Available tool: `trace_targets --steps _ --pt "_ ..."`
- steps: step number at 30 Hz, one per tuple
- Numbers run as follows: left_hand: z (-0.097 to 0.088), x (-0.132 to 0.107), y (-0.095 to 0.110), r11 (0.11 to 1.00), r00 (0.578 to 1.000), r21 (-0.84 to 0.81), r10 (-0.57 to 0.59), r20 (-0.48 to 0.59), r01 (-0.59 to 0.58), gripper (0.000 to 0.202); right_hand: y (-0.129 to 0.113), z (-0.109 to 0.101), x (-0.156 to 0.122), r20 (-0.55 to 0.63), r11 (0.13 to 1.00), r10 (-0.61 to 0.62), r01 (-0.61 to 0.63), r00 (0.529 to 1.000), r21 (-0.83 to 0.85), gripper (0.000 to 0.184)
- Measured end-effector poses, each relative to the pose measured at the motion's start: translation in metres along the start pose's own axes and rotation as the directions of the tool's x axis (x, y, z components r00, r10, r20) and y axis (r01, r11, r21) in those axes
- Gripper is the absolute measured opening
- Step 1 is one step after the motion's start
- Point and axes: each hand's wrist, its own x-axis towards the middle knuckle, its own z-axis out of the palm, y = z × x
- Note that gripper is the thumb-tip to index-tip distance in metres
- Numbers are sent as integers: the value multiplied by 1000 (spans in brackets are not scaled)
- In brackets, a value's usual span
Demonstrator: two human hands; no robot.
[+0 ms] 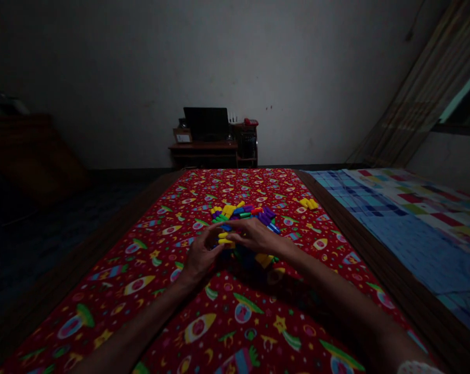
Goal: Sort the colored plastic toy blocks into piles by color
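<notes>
A loose pile of small, tube-like plastic pieces in several colours lies mid-table, with yellow pieces (229, 211) and purple pieces (266, 215) at its far side. Over its near left part, my left hand (200, 253) curves inward, thumb and fingertips closed at a small group of yellow plastic pieces (224, 238). From the right, my right hand (256, 236) reaches across the pile, its thumb pressed to the same yellow group and its fingers bent over the top. A blue piece (226, 227) shows beneath the fingers. The exact contact of the fingertips is dim and partly hidden.
A red patterned cloth (198, 327) covers the long surface. Apart from the pile, several yellow pieces (309, 203) lie together near the right edge. Beyond stands a desk (204, 147) with a dark monitor (206, 122). Bedding (399, 228) spreads at the right.
</notes>
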Motion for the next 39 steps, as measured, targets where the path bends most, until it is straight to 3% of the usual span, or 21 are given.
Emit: trace_targets --steps 3,5,7,8,10,12,14,16,17,18,20,24,26,28,30,31,32,33,34,35,39 --pt "4 -3 3 999 998 7 52 28 -52 58 -3 7 -1 34 1000 -5 6 999 -25 37" --pt "4 -3 2 997 997 21 79 18 -79 59 10 -3 0 -54 997 71 -73 996 -39 33" --pt "3 -4 1 990 994 86 111 -8 -110 55 31 -22 1 -207 981 179 -191 962 -39 31" --pt "2 -5 1 980 991 148 135 -11 -132 50 45 -34 0 -298 965 237 -259 925 -37 31" --pt "2 -9 5 933 976 289 214 31 -214 38 74 -58 -8 -492 916 330 -400 806 -41 30" --pt "6 -15 13 848 925 370 341 170 -380 31 103 -80 -23 -626 839 394 -542 673 -54 26" --pt "12 -22 24 720 803 375 443 399 -584 33 126 -93 -43 -693 769 438 -638 573 -41 25" --pt "19 -29 33 599 673 367 432 600 -712 36 142 -99 -62 -713 705 493 -709 499 -10 27" --pt "22 -31 36 561 641 380 394 659 -735 37 148 -99 -70 -714 676 518 -737 472 3 29" --pt "24 -33 38 537 635 406 358 684 -739 37 153 -99 -77 -718 650 532 -760 450 6 31" --pt "25 -34 35 516 673 472 322 666 -714 36 157 -98 -85 -743 616 514 -787 428 -28 34" --pt "19 -28 18 500 751 569 329 572 -653 37 146 -100 -76 -805 636 368 -758 465 -147 36" --pt "17 -26 13 499 772 593 336 540 -632 38 127 -102 -60 -770 706 345 -689 537 -164 34" --pt "16 -25 12 492 786 615 336 519 -616 38 96 -101 -41 -620 807 347 -561 704 -185 29" --pt "16 -25 13 481 799 639 325 505 -600 37 59 -93 -25 -277 908 307 -367 911 -202 21" --pt "16 -26 14 477 807 652 318 497 -590 36 39 -87 -19 -58 941 276 -282 959 -190 20" --pt "17 -26 15 473 814 663 314 488 -580 35 20 -78 -16 145 958 241 -210 960 -197 20" --pt "17 -27 17 469 821 675 311 478 -570 34 2 -67 -16 313 959 222 -149 923 -243 21" --pt "17 -27 18 465 828 685 310 467 -560 33 -13 -55 -17 404 939 232 -96 885 -330 24" --pt "18 -28 19 460 835 696 309 456 -551 32 -25 -43 -21 408 891 266 -61 873 -451 26" --pt "16 -28 22 429 844 730 328 423 -533 29 -44 0 -39 254 686 256 10 933 -727 26"
